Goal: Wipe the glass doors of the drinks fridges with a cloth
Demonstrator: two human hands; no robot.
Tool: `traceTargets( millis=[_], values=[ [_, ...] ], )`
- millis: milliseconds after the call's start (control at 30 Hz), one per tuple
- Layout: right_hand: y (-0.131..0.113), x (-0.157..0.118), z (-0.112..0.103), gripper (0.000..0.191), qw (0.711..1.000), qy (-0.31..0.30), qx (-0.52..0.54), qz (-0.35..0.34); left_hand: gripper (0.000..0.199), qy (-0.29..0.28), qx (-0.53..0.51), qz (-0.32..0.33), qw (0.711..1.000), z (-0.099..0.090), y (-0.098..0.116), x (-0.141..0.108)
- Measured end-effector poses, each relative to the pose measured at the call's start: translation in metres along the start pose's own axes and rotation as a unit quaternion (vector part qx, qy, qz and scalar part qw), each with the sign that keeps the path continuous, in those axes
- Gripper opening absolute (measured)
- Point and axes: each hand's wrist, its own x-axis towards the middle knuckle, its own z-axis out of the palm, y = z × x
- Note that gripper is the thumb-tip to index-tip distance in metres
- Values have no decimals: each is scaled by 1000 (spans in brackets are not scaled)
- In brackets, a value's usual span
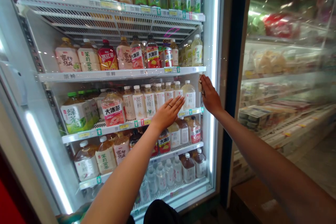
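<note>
A glass door (pixel 162 103) stands in front of lit shelves of bottled drinks. My left hand (pixel 170 111), with a ring on one finger, lies against the glass with its fingers stretched out and holds nothing. Behind it, through the glass, show white-capped tea bottles (pixel 148 101). Higher and to the right, my right hand (pixel 210 94) presses a small pale folded cloth (pixel 200 84) to the glass near the door's right side. Its fingers cover most of the cloth.
Inside the cooler, shelves (pixel 123 74) carry several rows of bottles, and a light strip (pixel 213 77) runs down the right side. A dark upright post (pixel 235 77) separates it from blurred open shelving (pixel 283 112). A door handle (pixel 14 80) sits at left.
</note>
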Motion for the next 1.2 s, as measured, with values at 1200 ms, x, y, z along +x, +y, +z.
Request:
traceTargets(
  millis=[1200],
  values=[
    [52, -1, 0, 83, 997, 36, -17, 65, 74, 42, -8, -3, 999, -5, 27, 41]
  ],
)
